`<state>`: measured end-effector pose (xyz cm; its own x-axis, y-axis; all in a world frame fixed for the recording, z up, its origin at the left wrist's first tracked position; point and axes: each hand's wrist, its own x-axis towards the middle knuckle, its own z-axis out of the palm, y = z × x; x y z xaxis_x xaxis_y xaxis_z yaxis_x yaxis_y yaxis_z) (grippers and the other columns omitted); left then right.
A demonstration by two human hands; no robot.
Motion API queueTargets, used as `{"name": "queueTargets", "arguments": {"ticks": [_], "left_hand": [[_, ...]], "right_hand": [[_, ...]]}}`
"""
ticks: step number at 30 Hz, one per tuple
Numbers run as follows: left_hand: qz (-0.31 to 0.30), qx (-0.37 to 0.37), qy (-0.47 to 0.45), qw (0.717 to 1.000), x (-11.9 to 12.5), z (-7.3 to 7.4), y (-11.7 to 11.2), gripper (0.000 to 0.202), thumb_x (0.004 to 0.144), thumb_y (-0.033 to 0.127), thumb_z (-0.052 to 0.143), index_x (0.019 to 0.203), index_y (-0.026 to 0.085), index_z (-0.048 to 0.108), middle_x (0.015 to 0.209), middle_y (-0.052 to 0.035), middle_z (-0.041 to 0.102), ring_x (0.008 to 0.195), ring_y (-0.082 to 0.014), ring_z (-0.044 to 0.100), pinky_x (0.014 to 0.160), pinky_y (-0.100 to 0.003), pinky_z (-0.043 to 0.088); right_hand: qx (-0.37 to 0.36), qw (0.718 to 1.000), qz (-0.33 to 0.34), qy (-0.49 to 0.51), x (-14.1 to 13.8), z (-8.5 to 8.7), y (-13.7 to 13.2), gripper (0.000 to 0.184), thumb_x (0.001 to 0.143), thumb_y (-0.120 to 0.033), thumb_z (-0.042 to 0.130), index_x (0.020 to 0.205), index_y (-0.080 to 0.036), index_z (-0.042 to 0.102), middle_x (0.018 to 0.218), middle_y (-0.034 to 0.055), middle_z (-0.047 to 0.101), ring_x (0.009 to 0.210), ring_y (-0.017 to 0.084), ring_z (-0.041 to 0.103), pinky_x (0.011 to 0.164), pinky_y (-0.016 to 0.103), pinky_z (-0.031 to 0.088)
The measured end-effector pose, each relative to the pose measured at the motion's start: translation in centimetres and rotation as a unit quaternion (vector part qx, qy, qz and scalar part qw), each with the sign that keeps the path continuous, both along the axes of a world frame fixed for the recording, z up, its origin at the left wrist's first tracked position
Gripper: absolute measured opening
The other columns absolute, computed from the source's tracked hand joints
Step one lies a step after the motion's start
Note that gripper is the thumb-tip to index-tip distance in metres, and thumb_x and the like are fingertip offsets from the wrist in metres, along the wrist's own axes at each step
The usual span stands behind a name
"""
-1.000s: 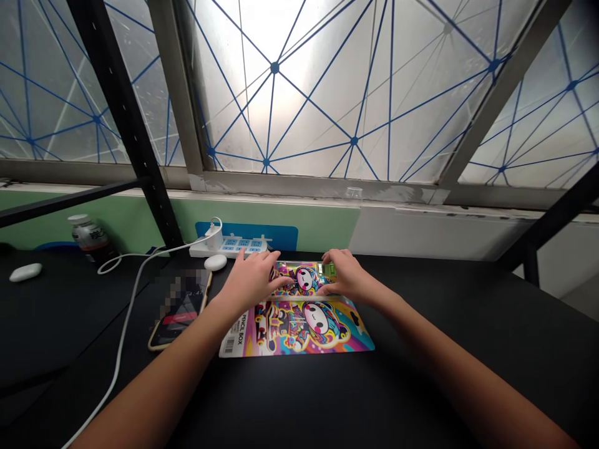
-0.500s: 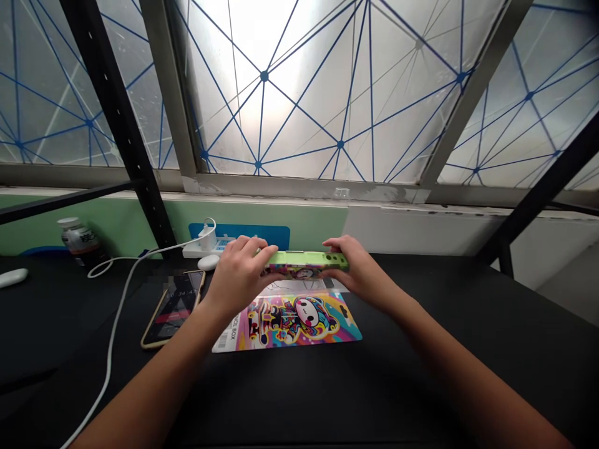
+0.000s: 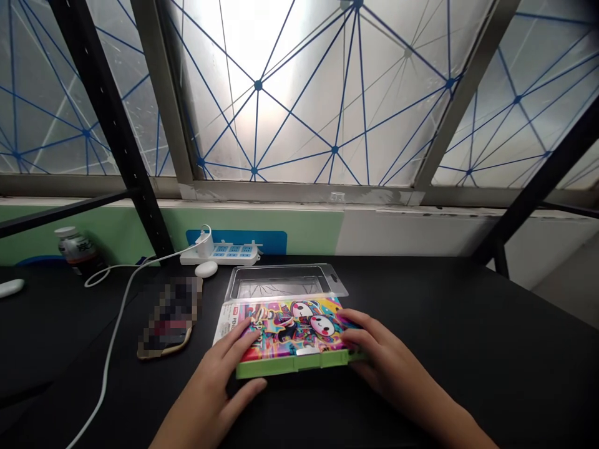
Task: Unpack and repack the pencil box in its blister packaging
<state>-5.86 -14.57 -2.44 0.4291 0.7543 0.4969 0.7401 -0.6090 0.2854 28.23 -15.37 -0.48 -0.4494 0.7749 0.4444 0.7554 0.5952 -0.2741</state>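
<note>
A pencil box (image 3: 294, 327) with a bright cartoon lid and a green front edge lies flat, lid up, on a printed backing card (image 3: 227, 319). My left hand (image 3: 219, 374) is open at the box's left end; its fingertips rest on the lid and its thumb sticks out in front, apart from the green edge. At the other end, my right hand (image 3: 374, 343) has its fingers on the lid and its thumb low beside the corner, gripping it. Behind the box, a clear plastic blister tray (image 3: 281, 280) joins the card.
To the left lies a phone (image 3: 171, 318), partly pixelated. A white cable (image 3: 115, 337) runs from a plug on the power strip (image 3: 234, 251) down the desk. Near the strip sits a white oval object (image 3: 206, 269). A bottle (image 3: 77, 249) stands far left, by a black frame post (image 3: 116, 137).
Both hands have brought the pencil box down and nearer, from upright above the packaging to flat on the card. The left hand's grip has loosened. The clear tray now shows.
</note>
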Motion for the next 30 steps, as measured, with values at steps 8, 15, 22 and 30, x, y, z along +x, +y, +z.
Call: {"name": "queueTargets", "arguments": {"ticks": [8, 15, 22, 30], "left_hand": [[0.054, -0.131, -0.058, 0.988, -0.1, -0.8, -1.3, 0.052, 0.095, 0.044, 0.055, 0.145, 0.031, 0.045, 0.150, -0.0066, 0.050, 0.136, -0.0303, 0.049, 0.109, -0.049, 0.046], [0.036, -0.173, -0.070, 0.982, -0.3, -0.1, -1.4, 0.069, 0.097, 0.037, 0.054, 0.157, 0.035, 0.020, 0.156, -0.0056, 0.042, 0.140, -0.0292, 0.043, 0.113, -0.048, 0.039], [0.046, -0.213, -0.082, 0.973, -0.3, 0.6, -1.7, 0.084, 0.094, 0.039, 0.058, 0.159, 0.038, 0.004, 0.161, -0.0043, 0.033, 0.143, -0.0304, 0.037, 0.115, -0.047, 0.033], [0.045, -0.240, -0.100, 0.965, -0.3, 0.7, -2.0, 0.088, 0.093, 0.039, 0.059, 0.159, 0.038, 0.000, 0.163, -0.0055, 0.026, 0.143, -0.0306, 0.035, 0.115, -0.048, 0.030]], "right_hand": [[-0.174, 0.981, -0.083, 0.033, 0.2, 0.3, -1.6, 0.067, 0.088, -0.042, 0.067, 0.149, -0.032, 0.040, 0.164, 0.0050, 0.026, 0.149, 0.031, 0.026, 0.120, 0.049, 0.030], [-0.206, 0.973, -0.069, 0.079, 0.5, 1.2, -0.9, 0.067, 0.083, -0.049, 0.072, 0.143, -0.030, 0.051, 0.154, 0.0074, 0.043, 0.141, 0.031, 0.040, 0.118, 0.046, 0.033], [-0.250, 0.965, -0.010, 0.077, 1.7, 3.7, 2.3, 0.057, 0.078, -0.054, 0.075, 0.127, -0.028, 0.067, 0.135, 0.0071, 0.063, 0.122, 0.032, 0.058, 0.103, 0.043, 0.045], [-0.182, 0.947, -0.130, 0.231, -0.2, 0.6, 6.8, 0.050, 0.090, -0.063, 0.051, 0.091, -0.017, 0.069, 0.084, 0.0080, 0.072, 0.072, 0.023, 0.065, 0.060, 0.032, 0.049]]}}
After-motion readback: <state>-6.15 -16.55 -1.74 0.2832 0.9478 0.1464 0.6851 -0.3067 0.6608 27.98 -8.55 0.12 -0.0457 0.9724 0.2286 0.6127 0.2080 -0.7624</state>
